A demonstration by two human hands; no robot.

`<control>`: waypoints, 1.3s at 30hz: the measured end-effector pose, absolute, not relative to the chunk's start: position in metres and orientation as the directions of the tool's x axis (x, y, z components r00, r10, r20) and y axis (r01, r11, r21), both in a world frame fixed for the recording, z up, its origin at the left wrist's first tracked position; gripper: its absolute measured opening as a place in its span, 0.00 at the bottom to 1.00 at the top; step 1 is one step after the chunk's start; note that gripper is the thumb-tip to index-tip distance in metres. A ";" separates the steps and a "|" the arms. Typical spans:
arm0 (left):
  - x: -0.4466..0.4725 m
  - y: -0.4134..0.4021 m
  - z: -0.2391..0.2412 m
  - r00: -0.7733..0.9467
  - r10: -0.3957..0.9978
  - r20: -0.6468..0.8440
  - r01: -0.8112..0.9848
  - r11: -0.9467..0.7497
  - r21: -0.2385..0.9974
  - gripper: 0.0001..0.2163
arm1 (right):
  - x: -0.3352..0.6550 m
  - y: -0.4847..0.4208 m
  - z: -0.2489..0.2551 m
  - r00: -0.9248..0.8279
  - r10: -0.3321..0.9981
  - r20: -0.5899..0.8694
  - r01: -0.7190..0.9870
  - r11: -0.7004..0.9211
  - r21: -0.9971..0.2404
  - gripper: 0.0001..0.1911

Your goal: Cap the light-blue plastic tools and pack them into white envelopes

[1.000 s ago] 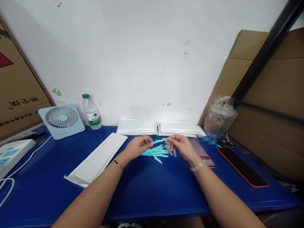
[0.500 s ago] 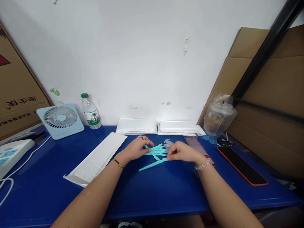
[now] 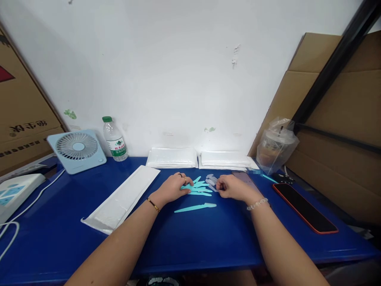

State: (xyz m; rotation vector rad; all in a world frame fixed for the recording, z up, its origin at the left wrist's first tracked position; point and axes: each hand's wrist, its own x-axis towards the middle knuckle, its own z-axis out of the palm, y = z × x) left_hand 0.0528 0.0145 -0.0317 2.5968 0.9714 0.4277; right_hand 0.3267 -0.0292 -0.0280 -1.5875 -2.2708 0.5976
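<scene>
A pile of several teal plastic sticks (image 3: 200,187) lies in the middle of the blue table (image 3: 184,242). My left hand (image 3: 172,187) rests on its left end, fingers pinched on one teal stick. Several small clear caps (image 3: 210,181) lie just right of the pile. My right hand (image 3: 231,187) is curled beside them, fingertips pinched on a clear cap. One teal stick with a clear cap on its tip (image 3: 195,207) lies alone on the table in front of both hands.
A long white pouch (image 3: 122,200) lies at the left. Two stacks of white pouches (image 3: 172,158) sit by the wall. A fan (image 3: 76,150), a water bottle (image 3: 114,140), a bagged drink cup (image 3: 275,147), two phones (image 3: 305,207) and cardboard boxes surround the work spot.
The capped teal stick that my right hand held is now lying free on the table. Both hands have gone back to the pile and the clear caps.
</scene>
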 end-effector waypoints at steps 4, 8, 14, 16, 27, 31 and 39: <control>0.054 0.014 -0.034 0.724 0.668 0.173 0.569 -0.720 0.398 0.09 | 0.326 -0.028 -0.027 -0.306 0.950 0.061 0.815 0.295 -0.499 0.03; 0.056 0.014 -0.036 0.701 0.688 0.191 0.580 -0.704 0.410 0.06 | 0.324 -0.028 -0.024 -0.275 0.957 0.090 0.677 0.259 -0.689 0.08; 0.057 0.014 -0.037 0.668 0.714 0.211 0.561 -0.669 0.488 0.08 | 0.310 -0.031 -0.019 -0.265 0.960 0.086 0.385 0.187 -0.904 0.15; 0.058 0.016 -0.038 0.647 0.725 0.237 0.539 -0.654 0.530 0.09 | 0.310 -0.031 -0.018 -0.242 0.962 0.131 0.375 0.217 -0.901 0.15; 0.061 0.019 -0.045 0.553 0.784 0.283 0.509 -0.586 0.630 0.10 | 0.306 -0.036 -0.010 -0.249 0.949 0.195 0.372 0.280 -0.885 0.15; 0.063 0.014 -0.040 0.558 0.785 0.270 0.510 -0.581 0.635 0.10 | 0.305 -0.033 -0.020 -0.274 0.942 0.194 0.410 0.297 -0.862 0.14; 0.066 -0.005 -0.022 0.627 0.767 0.138 0.584 -0.580 0.569 0.10 | 0.296 -0.038 -0.016 -0.350 0.821 0.451 0.782 0.521 -0.343 0.19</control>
